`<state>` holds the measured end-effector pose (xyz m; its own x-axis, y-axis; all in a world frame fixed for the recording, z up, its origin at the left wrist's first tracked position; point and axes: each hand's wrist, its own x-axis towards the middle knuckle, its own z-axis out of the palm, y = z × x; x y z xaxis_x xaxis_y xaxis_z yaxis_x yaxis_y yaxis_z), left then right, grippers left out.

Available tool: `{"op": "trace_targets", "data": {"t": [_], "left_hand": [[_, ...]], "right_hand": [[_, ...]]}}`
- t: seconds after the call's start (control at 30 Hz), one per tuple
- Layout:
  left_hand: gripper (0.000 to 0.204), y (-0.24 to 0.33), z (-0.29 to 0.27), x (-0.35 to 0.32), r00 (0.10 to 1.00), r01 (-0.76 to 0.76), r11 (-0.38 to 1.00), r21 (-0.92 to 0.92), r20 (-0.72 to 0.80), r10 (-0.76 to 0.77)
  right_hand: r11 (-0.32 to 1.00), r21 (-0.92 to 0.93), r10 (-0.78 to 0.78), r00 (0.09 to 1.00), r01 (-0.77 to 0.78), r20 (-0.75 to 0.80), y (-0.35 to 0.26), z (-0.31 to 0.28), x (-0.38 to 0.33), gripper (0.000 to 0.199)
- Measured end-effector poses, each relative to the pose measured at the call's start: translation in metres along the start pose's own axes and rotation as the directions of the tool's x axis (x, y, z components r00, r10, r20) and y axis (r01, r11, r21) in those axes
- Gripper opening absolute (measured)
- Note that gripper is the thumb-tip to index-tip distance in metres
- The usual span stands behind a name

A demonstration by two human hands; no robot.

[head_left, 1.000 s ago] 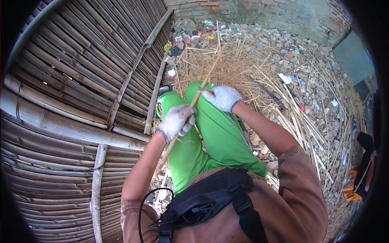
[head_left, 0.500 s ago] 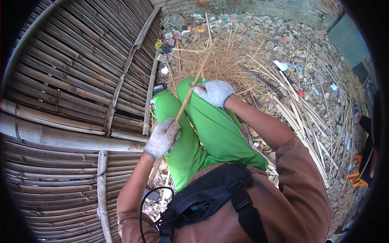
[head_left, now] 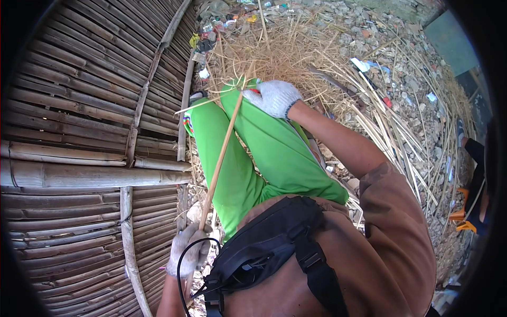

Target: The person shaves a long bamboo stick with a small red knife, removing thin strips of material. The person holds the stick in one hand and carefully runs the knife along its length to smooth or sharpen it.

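Observation:
A long bamboo strip (head_left: 224,150) runs slantwise over the green trousers (head_left: 285,153) on my legs. Near my left hip, my gloved left hand (head_left: 186,249) is closed around the strip's lower part. My gloved right hand (head_left: 276,99) rests at the far knee, beside the strip's upper end. It is closed on a small knife (head_left: 255,91); a bit of red shows, while the blade is mostly hidden. Thin curled shavings (head_left: 240,83) gather where the knife meets the strip, and one long sliver sticks out leftward over the other knee.
A bamboo-slat wall (head_left: 74,105) stands close on my left. Ahead lies a heap of straw-like shavings (head_left: 290,55). Long split strips (head_left: 393,127) lie on rubble to the right. Another person's leg (head_left: 474,153) and an orange stool (head_left: 460,217) appear at the far right.
My left hand has drawn back toward my hip, pulling the strip with it. My right hand stays near the knee, and fresh curled shavings now show at the knife.

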<state>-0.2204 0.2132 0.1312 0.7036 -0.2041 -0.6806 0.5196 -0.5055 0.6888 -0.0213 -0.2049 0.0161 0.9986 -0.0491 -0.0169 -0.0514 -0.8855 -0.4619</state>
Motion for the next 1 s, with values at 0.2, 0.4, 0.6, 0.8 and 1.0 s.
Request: {"op": "trace_targets", "data": {"t": [0.2, 0.4, 0.6, 0.8, 1.0], "left_hand": [[0.026, -0.030, -0.009, -0.018, 0.999, -0.012, 0.998, -0.067, 0.034, 0.014], [0.029, 0.031, 0.018, 0.067, 0.971, -0.205, 0.975, -0.087, 0.111, 0.214], [0.026, 0.131, 0.050, 0.176, 0.953, -0.249, 0.959, -0.137, 0.139, 0.268], [0.025, 0.147, 0.054, 0.209, 0.944, -0.277, 0.960, -0.041, 0.174, 0.279], [0.027, 0.104, 0.028, 0.160, 0.951, -0.256, 0.965, -0.062, 0.165, 0.263]], "right_hand": [[0.998, -0.059, -0.014, 0.999, 0.016, 0.044, -0.007, -0.003, -0.003, 0.082], [1.000, -0.017, -0.019, 0.999, 0.019, 0.030, 0.001, 0.003, 0.006, 0.084], [0.998, -0.005, -0.066, 0.998, 0.067, 0.024, -0.010, -0.003, 0.007, 0.082], [0.999, 0.012, -0.038, 0.998, 0.038, 0.042, 0.004, 0.002, 0.008, 0.083], [1.000, 0.009, -0.023, 0.996, 0.022, 0.090, -0.005, -0.005, 0.007, 0.082]]}}
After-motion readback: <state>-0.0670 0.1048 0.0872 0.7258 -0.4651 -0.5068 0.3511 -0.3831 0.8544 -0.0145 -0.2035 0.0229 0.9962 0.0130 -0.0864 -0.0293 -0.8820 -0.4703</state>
